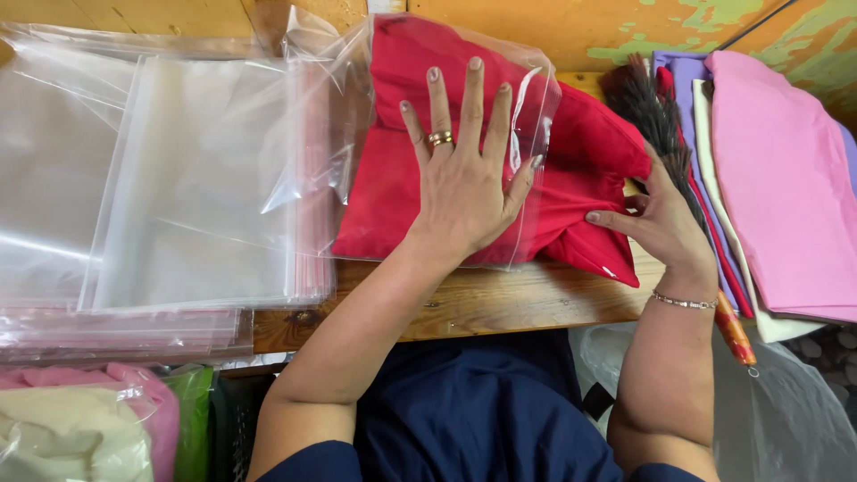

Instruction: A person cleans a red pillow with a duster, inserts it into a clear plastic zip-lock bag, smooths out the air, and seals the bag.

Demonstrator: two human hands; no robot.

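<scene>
A folded red garment lies on the wooden table, partly inside a clear plastic bag. My left hand presses flat on top of the bag over the red cloth, fingers spread, a gold ring on one finger. My right hand, with a bracelet at the wrist, touches the garment's exposed right end with its fingertips where it sticks out of the bag's mouth.
A thick stack of clear plastic bags fills the table's left side. Folded pink, cream and purple cloths are piled at the right, beside a feather duster. Bagged pink and cream garments sit below left.
</scene>
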